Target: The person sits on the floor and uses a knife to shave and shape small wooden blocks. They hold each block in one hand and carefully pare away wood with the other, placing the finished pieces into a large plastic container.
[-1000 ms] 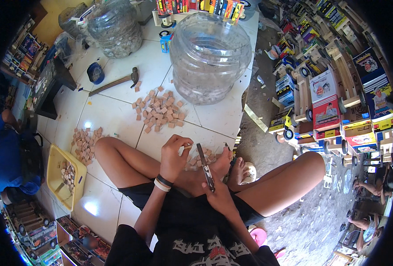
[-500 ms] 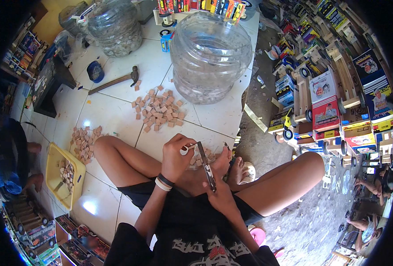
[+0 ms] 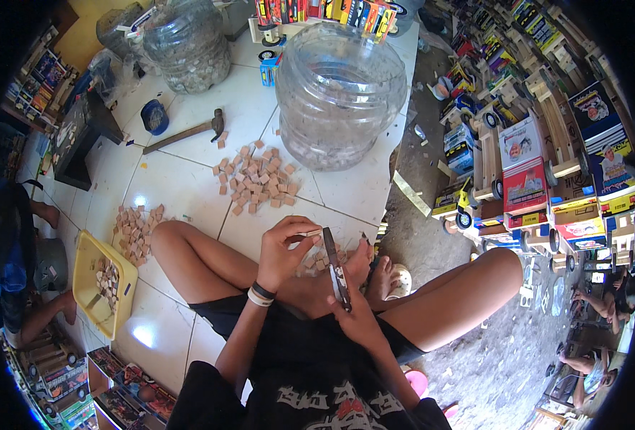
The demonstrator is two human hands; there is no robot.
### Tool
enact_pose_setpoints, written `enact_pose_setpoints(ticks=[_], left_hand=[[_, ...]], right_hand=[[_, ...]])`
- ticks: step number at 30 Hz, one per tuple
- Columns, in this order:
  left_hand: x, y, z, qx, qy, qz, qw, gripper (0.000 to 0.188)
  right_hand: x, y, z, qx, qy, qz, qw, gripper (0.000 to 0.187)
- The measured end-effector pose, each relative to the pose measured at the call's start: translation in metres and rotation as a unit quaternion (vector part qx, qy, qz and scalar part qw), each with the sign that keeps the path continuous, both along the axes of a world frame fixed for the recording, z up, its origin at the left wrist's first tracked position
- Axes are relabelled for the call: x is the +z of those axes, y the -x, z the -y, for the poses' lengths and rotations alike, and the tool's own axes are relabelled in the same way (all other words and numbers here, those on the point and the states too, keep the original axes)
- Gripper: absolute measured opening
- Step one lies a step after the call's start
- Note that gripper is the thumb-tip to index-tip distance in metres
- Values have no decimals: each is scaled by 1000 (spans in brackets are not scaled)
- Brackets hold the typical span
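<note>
My left hand pinches a small pale wooden piece between thumb and fingers, seen nearly edge-on. Wrapped in the fingers of my right hand is the lower end of a dark flat-bladed tool, its grip patched with white. The blade stands upright, its upper end right beside the piece; whether they touch I cannot make out. Behind the hands, partly hidden by them, several wooden blocks lie by my foot. A larger heap of small wooden blocks is spread on the tiles beyond.
A hammer and blue cup lie at far left. Beyond the heap stands a big clear plastic container. A yellow tub with wooden bits sits left, beside more blocks. Wooden toy trucks crowd the right side.
The piece in my left hand has turned from face-on to nearly edge-on, and the fingers have shifted. The tool has barely moved. A person's legs at the left edge have shifted.
</note>
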State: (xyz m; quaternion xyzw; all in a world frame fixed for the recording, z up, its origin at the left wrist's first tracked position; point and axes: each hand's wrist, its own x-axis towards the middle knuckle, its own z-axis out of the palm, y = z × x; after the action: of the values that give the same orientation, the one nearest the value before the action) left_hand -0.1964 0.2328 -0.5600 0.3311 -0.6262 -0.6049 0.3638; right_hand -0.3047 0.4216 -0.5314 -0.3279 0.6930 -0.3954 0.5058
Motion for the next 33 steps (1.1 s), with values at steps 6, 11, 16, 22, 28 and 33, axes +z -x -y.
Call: enact_pose_setpoints(ticks=[6,11,16,22,28,33], left_hand=[[-7,16,-27,131,-25,-56,989,18],[6,13,-23,148,100,63,982,15],[8,7,-15,136,96,77,983,14],[3,-11,3,85,-119,-3,989,18],[17,-20,18,27,-201,-20,979,24],[25,-20,20,-8,-203,-4,979,24]], right_hand=[[2,-14,12,9,-19,-139,990,84],[1,-19,19,16,55,-310,949,90],[5,-12,21,8,50,-177,983,74],[11,17,21,-18,118,-305,945,67],[14,29,5,83,107,-191,972,67],[6,24,8,83,163,-115,976,67]])
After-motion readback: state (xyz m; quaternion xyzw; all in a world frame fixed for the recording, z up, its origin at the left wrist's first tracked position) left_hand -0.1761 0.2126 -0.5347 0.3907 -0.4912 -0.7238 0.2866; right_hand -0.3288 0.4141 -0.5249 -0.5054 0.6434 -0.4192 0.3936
